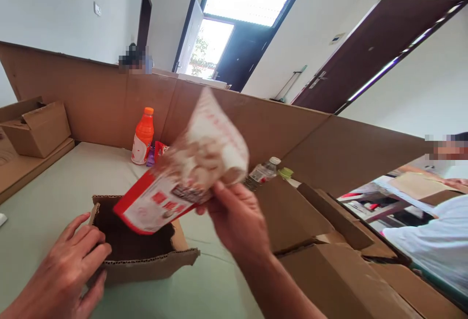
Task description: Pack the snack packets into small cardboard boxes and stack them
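In my right hand (237,216) is a red and white snack bag (183,187), gripped by its side between thumb and fingers. The bag is tilted and slightly blurred, its red end over the opening of a small cardboard box (142,272). My left hand (75,258) rests at the box's left edge, fingers bent over the wall and thumb low on the outside, gripping it. The box stands open-topped on the pale green surface, and its inside looks dark, partly hidden by the bag.
An orange drink bottle (144,136) stands behind the box, beside small red (160,149) and purple packets. A clear bottle (265,171) leans at the right near larger open cartons (329,270). Another box (40,131) sits far left. Cardboard panels (226,114) border the surface; other people are beyond.
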The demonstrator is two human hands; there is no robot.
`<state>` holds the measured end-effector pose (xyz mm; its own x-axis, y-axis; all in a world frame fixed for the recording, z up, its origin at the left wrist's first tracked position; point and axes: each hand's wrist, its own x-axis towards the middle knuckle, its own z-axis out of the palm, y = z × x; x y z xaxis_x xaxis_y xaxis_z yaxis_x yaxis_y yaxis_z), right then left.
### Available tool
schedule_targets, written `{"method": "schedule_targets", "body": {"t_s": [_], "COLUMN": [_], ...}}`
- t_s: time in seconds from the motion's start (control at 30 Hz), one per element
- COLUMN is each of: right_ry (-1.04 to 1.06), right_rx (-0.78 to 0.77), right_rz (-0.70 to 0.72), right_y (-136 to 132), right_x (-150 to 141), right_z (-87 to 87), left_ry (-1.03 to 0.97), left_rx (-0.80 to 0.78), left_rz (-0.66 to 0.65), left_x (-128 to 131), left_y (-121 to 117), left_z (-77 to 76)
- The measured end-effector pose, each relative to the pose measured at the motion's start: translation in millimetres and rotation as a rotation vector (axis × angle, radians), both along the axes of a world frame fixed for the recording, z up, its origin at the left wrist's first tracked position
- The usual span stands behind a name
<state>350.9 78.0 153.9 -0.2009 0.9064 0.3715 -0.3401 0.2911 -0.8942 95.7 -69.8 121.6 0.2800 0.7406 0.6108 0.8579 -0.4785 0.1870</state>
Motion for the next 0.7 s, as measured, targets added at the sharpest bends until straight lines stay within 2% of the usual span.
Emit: {"method": "schedule_targets", "body": {"t_s": [0.1, 0.2, 0.27, 0.33, 0.47, 0.57, 0.63, 0.7], "right_ry": [-0.204, -0.609, -0.939, -1.274, -1.812, -1.94, -1.885, -1.81], "right_rx": [-0.047, 0.119, 0.318, 0.481, 0.621, 0.621, 0.602, 0.641], "right_rz": [0.168, 0.16, 0.121, 0.154, 0.401, 0.598, 0.689, 0.707], "right_y": [-16.2, -22.5, -25.9, -29.5, -30.8, -25.2, -21.4, -19.7], "right_x": [-24.0, -24.0, -20.5, -23.1, -47.8, -65.9, -72.0, -73.4], "right_z": [-16.6, -24.3, -17.3, -3.4, 21.6, 25.1, 22.0, 18.6], "left_ry": [0.021, 0.025, -0.005, -0.032, -0.066, -0.091, -0.105, -0.112], "left_rx": [-0.002, -0.036, -0.066, -0.103, -0.151, -0.162, -0.162, -0.153], "left_rz": [-0.034, -0.064, -0.064, -0.064, -0.047, -0.065, -0.08, -0.078], "left_x": [-1.9, -6.2, -8.8, -10.9, -13.7, -14.8, -14.9, -14.9], "left_y": [-1.3, -3.9, -4.7, -4.3, -2.7, -3.9, -5.0, -5.2], "left_z": [5.3, 4.8, -0.6, -7.9, -18.1, -19.3, -18.8, -17.6]}}
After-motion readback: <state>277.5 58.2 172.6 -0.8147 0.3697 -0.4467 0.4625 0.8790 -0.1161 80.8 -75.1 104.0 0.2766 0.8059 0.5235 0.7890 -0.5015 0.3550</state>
